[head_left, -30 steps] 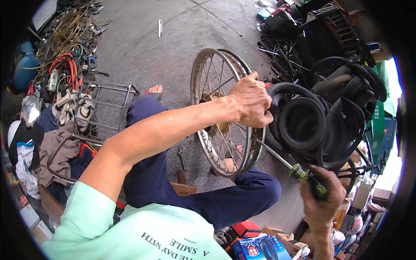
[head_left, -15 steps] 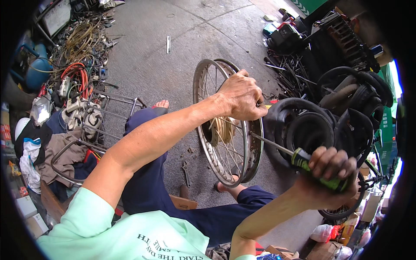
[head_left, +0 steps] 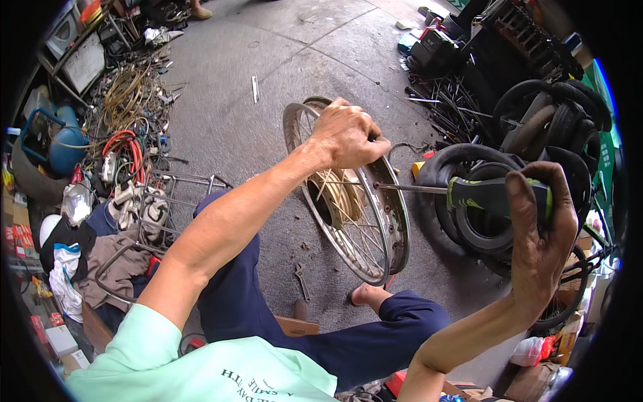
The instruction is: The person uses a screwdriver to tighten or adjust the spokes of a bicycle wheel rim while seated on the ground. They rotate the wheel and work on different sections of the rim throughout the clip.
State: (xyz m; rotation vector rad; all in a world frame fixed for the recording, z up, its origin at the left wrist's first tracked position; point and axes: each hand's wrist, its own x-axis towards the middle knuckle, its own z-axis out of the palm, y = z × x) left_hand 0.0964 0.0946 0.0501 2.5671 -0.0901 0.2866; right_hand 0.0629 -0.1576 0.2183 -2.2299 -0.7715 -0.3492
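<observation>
A spoked metal wheel (head_left: 398,231) with no tyre stands upright on the floor between my legs, leaning a little. My left hand (head_left: 349,134) is closed over the top of its rim. In my right hand (head_left: 546,208) is a screwdriver (head_left: 479,195) with a black and green handle, held nearly level. Its shaft points left, and the tip meets the channel of the rim, at a spot just below my left hand. My right thumb and fingers wrap the handle's end. A tan hub (head_left: 345,201) shows through the spokes.
An adjustable wrench (head_left: 302,282) lies on the floor left of the wheel. Black tyres (head_left: 435,175) are piled close on the right, with thin rods (head_left: 445,110) beyond. A metal rack (head_left: 191,179), cables and cloths crowd the left. A pale strip (head_left: 255,89) lies farther off.
My right hand has risen and changed its hold on the screwdriver, which went from slanted to nearly level. My left hand, still on the rim, has shifted left as the wheel tilted.
</observation>
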